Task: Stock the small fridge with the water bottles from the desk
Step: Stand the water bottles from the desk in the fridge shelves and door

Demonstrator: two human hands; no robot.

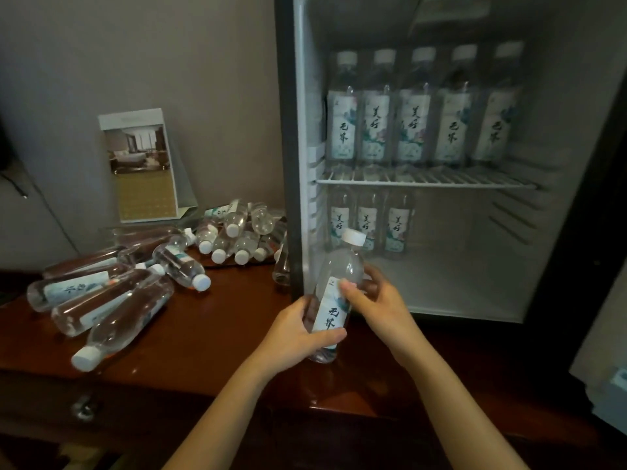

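A clear water bottle with a white cap and a white label stands nearly upright in front of the open small fridge. My left hand grips its lower half and my right hand holds its middle from the right. Inside the fridge, several bottles stand in a row on the wire shelf. Three more bottles stand on the fridge floor at the back left. Many bottles lie loose on the brown desk to the left.
A second heap of bottles lies against the fridge's left side. A standing brochure leans at the wall behind the desk. The fridge door hangs open at the right edge. The right part of the fridge floor holds nothing.
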